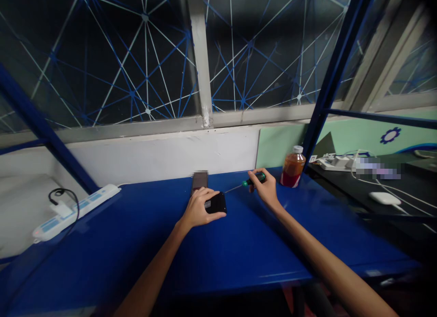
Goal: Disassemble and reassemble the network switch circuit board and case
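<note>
My left hand [200,208] grips a small black boxy device [217,202] low over the blue table, thumb along its near edge and fingers over its top. A pale label shows on the device beside my fingers. In my right hand [265,186] is a screwdriver [252,179] with a black and green handle. Its thin metal shaft points left, and the tip is at the device's right end; whether it touches a screw is too small to tell. Just behind my left hand stands a dark phone-like slab [200,179], partly hidden by my fingers.
A bottle of reddish-brown drink [292,168] stands at the table's back right. On the left lies a white power strip [77,213] with a black cable. Blue frame posts [331,76] rise at both sides. A black side table [344,183] holds cables and a white charger [385,198].
</note>
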### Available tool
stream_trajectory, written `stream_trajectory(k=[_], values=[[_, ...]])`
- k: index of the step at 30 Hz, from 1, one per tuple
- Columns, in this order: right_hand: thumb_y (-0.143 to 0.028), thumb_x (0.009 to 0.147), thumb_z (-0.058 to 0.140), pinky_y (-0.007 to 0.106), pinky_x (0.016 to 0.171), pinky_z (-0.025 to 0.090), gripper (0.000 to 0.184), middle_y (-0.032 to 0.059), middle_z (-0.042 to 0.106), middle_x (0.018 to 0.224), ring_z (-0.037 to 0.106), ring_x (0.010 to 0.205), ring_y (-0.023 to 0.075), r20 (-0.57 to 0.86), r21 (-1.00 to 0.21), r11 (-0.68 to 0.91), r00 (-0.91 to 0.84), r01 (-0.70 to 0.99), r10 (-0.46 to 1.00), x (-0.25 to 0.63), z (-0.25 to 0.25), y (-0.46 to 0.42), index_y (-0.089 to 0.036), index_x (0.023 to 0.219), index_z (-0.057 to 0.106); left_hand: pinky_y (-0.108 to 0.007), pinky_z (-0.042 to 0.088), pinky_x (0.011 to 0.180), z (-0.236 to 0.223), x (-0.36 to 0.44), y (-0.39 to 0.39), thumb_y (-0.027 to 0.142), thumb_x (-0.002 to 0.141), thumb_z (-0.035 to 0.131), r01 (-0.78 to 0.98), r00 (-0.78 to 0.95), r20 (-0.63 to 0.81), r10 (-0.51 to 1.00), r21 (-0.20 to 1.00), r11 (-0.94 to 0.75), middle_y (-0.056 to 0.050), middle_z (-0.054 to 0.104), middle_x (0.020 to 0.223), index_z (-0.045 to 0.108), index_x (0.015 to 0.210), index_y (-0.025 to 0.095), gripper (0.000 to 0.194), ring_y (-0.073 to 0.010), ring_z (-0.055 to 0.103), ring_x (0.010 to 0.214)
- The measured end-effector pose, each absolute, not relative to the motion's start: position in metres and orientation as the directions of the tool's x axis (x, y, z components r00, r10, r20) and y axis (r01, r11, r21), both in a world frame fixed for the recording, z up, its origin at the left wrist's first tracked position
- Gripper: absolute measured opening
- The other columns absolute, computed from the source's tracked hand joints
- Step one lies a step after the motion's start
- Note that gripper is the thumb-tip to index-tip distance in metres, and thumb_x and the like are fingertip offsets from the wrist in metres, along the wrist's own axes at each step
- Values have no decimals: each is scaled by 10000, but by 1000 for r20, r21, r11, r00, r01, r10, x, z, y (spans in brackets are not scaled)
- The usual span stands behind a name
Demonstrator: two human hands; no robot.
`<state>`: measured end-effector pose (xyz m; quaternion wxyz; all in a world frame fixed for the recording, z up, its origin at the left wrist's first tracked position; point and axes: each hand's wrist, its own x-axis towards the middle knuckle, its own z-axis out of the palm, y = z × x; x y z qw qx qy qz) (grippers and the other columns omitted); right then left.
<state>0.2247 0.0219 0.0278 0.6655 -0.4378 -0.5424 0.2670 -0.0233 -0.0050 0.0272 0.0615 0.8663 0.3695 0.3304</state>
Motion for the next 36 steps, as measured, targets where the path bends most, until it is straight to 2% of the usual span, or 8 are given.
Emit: stream_trajectory(k=[13, 24, 28, 31, 33, 36], values=[[-511, 769, 641, 223, 371, 410, 342, -66, 492, 439, 547, 358, 138, 489, -872, 477, 263, 112, 832, 225, 29, 20, -186, 819, 546, -464, 472, 831, 28, -23, -5, 554, 654, 718, 593, 510, 536, 673, 347, -726, -97, 644, 1051, 629, 1130, 212, 592, -269, 587, 941], [-503, 773, 639, 229, 402, 435, 340, -58, 516, 465, 559, 383, 138, 524, -851, 490, 262, 187, 811, 225, 31, 17, -189, 875, 558, -454, 468, 842, 27, -23, -5, 547, 653, 726, 581, 514, 533, 672, 360, -730, -105, 639, 1052, 625, 1137, 197, 606, -269, 579, 947], [-477, 777, 649, 242, 426, 458, 374, -57, 541, 466, 578, 402, 149, 526, -848, 491, 214, 199, 823, 227, 31, 16, -193, 997, 545, -452, 469, 845, 27, -23, -5, 549, 653, 726, 576, 517, 533, 670, 363, -733, -103, 636, 1050, 622, 1139, 197, 608, -268, 576, 950], [-453, 768, 669, 255, 419, 465, 434, -62, 553, 460, 579, 392, 158, 501, -865, 482, 163, 141, 850, 230, 32, 19, -195, 1076, 503, -452, 470, 846, 27, -23, -5, 550, 657, 723, 573, 516, 534, 670, 367, -733, -102, 634, 1048, 621, 1139, 196, 607, -265, 575, 948], [-444, 754, 686, 258, 414, 470, 433, -56, 567, 476, 591, 401, 163, 468, -883, 460, 111, 89, 877, 233, 33, 22, -193, 1053, 499, -449, 470, 848, 27, -24, -4, 551, 662, 720, 577, 513, 532, 674, 368, -730, -102, 632, 1052, 621, 1138, 193, 603, -264, 573, 954], [-448, 728, 706, 257, 402, 476, 373, -21, 604, 531, 624, 442, 177, 371, -926, 373, -41, 51, 928, 243, 35, 26, -178, 911, 524, -444, 470, 844, 24, -25, -3, 569, 658, 715, 597, 515, 512, 688, 361, -716, -103, 628, 1053, 624, 1135, 191, 616, -266, 570, 957]])
